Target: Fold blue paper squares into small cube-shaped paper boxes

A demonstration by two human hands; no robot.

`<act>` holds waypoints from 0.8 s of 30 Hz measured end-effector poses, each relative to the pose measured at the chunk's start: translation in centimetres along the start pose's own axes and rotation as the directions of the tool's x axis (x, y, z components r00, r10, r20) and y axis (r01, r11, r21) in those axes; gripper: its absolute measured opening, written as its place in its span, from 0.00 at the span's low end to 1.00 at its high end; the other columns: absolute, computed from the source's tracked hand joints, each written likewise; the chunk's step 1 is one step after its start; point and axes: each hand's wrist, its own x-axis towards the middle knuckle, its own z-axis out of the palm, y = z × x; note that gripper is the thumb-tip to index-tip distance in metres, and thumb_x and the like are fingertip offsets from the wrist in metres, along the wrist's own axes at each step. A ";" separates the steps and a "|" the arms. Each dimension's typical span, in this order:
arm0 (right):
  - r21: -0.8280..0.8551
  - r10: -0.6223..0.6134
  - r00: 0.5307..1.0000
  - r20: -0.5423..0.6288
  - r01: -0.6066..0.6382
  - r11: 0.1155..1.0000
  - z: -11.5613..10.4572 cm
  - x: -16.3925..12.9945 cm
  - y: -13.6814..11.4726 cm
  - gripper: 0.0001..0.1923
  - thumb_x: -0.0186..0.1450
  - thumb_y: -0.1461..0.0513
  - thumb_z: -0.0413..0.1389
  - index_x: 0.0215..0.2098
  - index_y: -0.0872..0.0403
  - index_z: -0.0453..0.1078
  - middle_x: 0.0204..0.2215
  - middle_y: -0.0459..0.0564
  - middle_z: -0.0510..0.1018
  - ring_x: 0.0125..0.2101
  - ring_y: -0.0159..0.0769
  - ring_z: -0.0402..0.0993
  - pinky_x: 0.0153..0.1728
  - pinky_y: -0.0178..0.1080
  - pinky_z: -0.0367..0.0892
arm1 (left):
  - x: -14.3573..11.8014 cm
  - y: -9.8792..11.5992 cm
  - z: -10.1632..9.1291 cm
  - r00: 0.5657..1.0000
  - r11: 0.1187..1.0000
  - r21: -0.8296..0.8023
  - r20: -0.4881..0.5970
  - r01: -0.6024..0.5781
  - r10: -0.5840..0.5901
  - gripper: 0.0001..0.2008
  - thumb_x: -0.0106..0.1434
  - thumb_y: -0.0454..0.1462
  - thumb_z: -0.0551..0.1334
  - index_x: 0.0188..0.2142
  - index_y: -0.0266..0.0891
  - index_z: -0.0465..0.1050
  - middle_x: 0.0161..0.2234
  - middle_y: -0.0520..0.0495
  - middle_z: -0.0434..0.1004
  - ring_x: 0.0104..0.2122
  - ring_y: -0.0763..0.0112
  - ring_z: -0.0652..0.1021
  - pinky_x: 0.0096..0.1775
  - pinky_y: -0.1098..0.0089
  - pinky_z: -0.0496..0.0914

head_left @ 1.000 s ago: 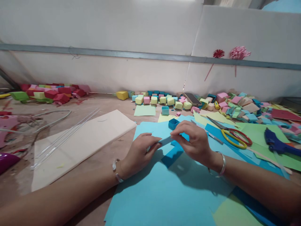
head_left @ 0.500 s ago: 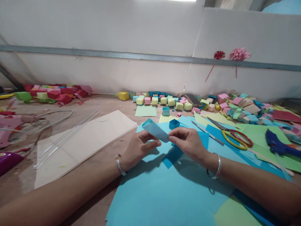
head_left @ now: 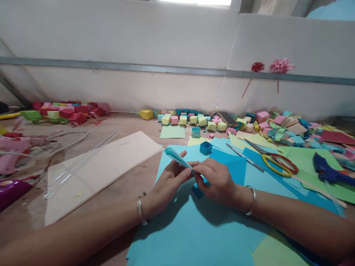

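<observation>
A folded piece of light blue paper [head_left: 177,158] is held up over large light blue sheets [head_left: 191,236]. My left hand [head_left: 173,181] pinches it from the left, thumb along its lower edge. At its near right end, the fingertips of my right hand [head_left: 215,179] close on the same paper. Under the right hand lies a darker blue strip [head_left: 197,192], partly covered. Just beyond the hands sits a small dark blue paper box [head_left: 205,147], with a blue sheet [head_left: 233,164] to its right.
Scissors [head_left: 277,164], a craft knife [head_left: 245,157] and a blue glue gun [head_left: 330,170] lie at right. Clear sticks [head_left: 83,162] rest on a cream board [head_left: 111,173] at left. Paper boxes [head_left: 183,120] line the wall, near a phone [head_left: 227,119].
The folded paper has turned from its broad face to a narrow edge-on view and sits slightly lower. Both hands have come closer together around it.
</observation>
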 end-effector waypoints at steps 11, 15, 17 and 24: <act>-0.111 -0.295 0.952 0.085 0.303 0.946 -0.4 0.4 -1.0 0.05 0.66 0.68 0.53 0.38 0.58 0.71 0.28 0.51 0.77 0.32 0.36 0.72 0.31 0.39 0.68 | -0.5 0.4 0.2 0.992 1.000 0.009 0.127 -0.008 0.007 0.17 0.70 0.44 0.51 0.52 0.43 0.72 0.64 0.44 0.61 0.62 0.58 0.65 0.58 0.57 0.68; -0.049 -0.230 0.971 -0.070 0.227 0.973 -1.1 0.9 -0.7 0.05 0.65 0.66 0.55 0.40 0.57 0.70 0.29 0.51 0.76 0.31 0.35 0.69 0.31 0.39 0.68 | 0.4 -0.4 -1.0 0.982 0.956 0.223 0.054 -0.190 0.182 0.18 0.69 0.42 0.53 0.56 0.41 0.65 0.55 0.39 0.71 0.53 0.59 0.74 0.53 0.59 0.71; -0.046 -0.162 0.980 -0.116 0.157 0.986 -1.6 1.1 -0.6 0.07 0.64 0.69 0.55 0.40 0.56 0.70 0.29 0.51 0.74 0.30 0.35 0.67 0.31 0.39 0.67 | 1.0 -0.7 -1.5 0.967 0.918 0.311 0.026 -0.248 0.252 0.17 0.69 0.40 0.52 0.55 0.40 0.64 0.51 0.39 0.73 0.49 0.61 0.75 0.48 0.60 0.73; -0.012 -0.079 0.986 -0.149 0.078 0.997 -2.6 1.7 -0.5 0.09 0.64 0.69 0.54 0.41 0.52 0.70 0.32 0.50 0.71 0.32 0.35 0.66 0.33 0.39 0.65 | 1.4 -0.7 -1.9 0.963 0.767 0.589 0.085 -0.254 0.255 0.18 0.64 0.31 0.50 0.52 0.40 0.67 0.53 0.42 0.73 0.52 0.60 0.73 0.54 0.54 0.67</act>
